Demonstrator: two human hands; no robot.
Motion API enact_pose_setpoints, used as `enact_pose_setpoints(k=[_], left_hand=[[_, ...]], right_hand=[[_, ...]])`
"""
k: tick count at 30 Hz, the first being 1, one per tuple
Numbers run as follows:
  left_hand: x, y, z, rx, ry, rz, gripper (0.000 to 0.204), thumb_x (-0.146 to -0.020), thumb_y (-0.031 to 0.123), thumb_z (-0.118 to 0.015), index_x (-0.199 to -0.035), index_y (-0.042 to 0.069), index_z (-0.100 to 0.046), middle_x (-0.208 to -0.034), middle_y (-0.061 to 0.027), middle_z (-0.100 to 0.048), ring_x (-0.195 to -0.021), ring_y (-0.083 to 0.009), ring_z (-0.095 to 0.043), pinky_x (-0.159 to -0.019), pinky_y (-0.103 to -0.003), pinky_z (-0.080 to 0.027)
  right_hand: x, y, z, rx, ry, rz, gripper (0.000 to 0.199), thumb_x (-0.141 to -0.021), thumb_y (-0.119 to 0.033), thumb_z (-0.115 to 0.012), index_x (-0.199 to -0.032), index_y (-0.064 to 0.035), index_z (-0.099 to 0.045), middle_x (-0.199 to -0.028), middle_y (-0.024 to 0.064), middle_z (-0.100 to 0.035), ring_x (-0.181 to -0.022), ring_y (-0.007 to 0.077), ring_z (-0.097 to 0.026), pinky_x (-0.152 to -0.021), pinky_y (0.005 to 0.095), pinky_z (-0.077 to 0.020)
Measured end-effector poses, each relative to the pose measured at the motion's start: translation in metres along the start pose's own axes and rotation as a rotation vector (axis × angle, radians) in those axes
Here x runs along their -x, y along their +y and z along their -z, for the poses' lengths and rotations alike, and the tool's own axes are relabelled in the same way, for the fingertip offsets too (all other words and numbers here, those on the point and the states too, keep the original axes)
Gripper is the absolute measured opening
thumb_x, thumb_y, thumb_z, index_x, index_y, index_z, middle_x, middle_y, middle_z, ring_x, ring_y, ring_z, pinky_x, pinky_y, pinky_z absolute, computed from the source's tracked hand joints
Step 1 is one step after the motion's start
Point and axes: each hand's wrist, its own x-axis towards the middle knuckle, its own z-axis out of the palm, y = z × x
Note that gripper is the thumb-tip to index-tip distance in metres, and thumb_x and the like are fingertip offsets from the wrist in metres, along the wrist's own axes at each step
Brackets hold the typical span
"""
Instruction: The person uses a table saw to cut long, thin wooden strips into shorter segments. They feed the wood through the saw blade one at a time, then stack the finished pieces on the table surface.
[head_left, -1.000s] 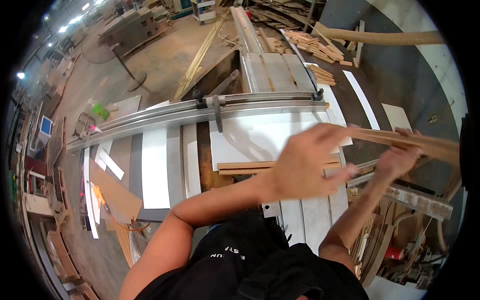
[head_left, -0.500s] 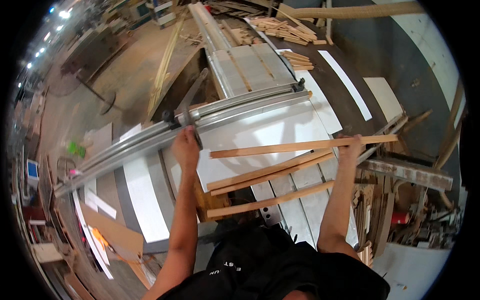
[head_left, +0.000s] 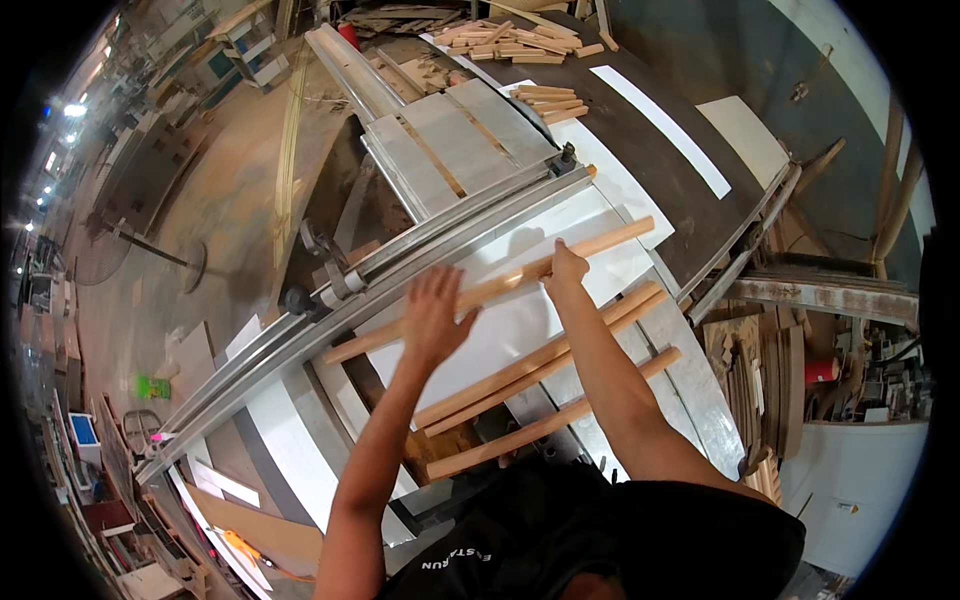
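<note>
A long wooden strip [head_left: 505, 283] lies slanted over the white board, close to the long metal rail [head_left: 478, 220] and roughly along it. My right hand [head_left: 566, 268] is closed around this strip, right of its middle. Fingers stretched and apart, my left hand [head_left: 435, 318] is over the strip's left half; whether it touches the wood I cannot tell. Nearer to me, two strips [head_left: 530, 367] lie side by side, and another wooden strip [head_left: 550, 437] lies apart from them, closest to my body. Left of my left hand, a metal stop [head_left: 345, 283] sits on the rail.
Beyond the rail is a slotted metal table [head_left: 440, 150]. A pile of short wood pieces [head_left: 510, 42] and a smaller stack [head_left: 550, 102] lie on the dark surface at the back. A rusty metal beam [head_left: 820, 297] juts out at right. Wood offcuts [head_left: 740, 370] stand below it.
The held strip has swung from near level to a slant and shifted left, toward the rail. My right hand moved left with it. My left hand left the stop and came over the strip, fingers spread.
</note>
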Motion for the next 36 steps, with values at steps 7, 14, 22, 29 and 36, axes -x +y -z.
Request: enact_pose_setpoints(k=[7,14,22,29,36], left_hand=[[0.018,-0.051,-0.082,-0.074,0.034,0.035,0.050,-0.090,0.019,-0.069,-0.138,0.015,-0.055,-0.129,-0.0127,-0.056,-0.121,-0.0342,-0.053,-0.102,-0.051,-0.039],[0.005,-0.080,-0.081,-0.395,0.300,0.050,0.063,-0.085,0.028,-0.076,-0.142,0.015,-0.053,-0.139,-0.0117,-0.047,-0.125,-0.0311,-0.049,-0.106,-0.054,-0.037],[-0.024,-0.082,-0.054,-0.293,0.092,0.076,0.091,-0.075,0.047,-0.084,-0.146,0.006,-0.046,-0.142,-0.0126,-0.044,-0.129,-0.0327,-0.045,-0.111,-0.056,-0.031],[-0.030,-0.080,-0.051,-0.277,-0.054,0.138,0.088,-0.078,0.040,-0.082,-0.148,0.005,-0.042,-0.137,-0.0142,-0.049,-0.124,-0.0345,-0.047,-0.104,-0.053,-0.035],[-0.027,-0.083,-0.049,-0.266,-0.017,0.104,0.087,-0.075,0.032,-0.084,-0.146,0.005,-0.042,-0.135,-0.0149,-0.050,-0.122,-0.0355,-0.048,-0.100,-0.052,-0.036]], right_hand=[[0.012,-0.009,-0.011,0.487,-0.087,0.322,0.058,-0.089,-0.017,-0.070,-0.134,0.0015,-0.037,-0.089,0.0201,-0.066,-0.057,0.0244,-0.066,-0.044,0.0370,-0.0585],[-0.008,-0.014,-0.052,0.546,-0.192,0.425,0.064,-0.094,-0.015,-0.059,-0.147,0.0032,-0.027,-0.083,0.0249,-0.070,-0.062,0.0345,-0.071,-0.049,0.0415,-0.0581],[-0.030,-0.001,-0.061,0.543,-0.136,0.494,0.070,-0.093,-0.018,-0.059,-0.150,0.0087,-0.028,-0.085,0.0276,-0.071,-0.076,0.0401,-0.073,-0.072,0.0479,-0.0596],[-0.024,0.006,-0.056,0.523,-0.128,0.583,0.069,-0.090,-0.016,-0.063,-0.146,0.0116,-0.035,-0.088,0.0307,-0.070,-0.085,0.0456,-0.070,-0.078,0.0491,-0.0565],[-0.012,0.006,-0.059,0.514,-0.147,0.569,0.068,-0.091,-0.016,-0.063,-0.144,0.0161,-0.036,-0.080,0.0281,-0.070,-0.078,0.0435,-0.070,-0.073,0.0479,-0.0563]])
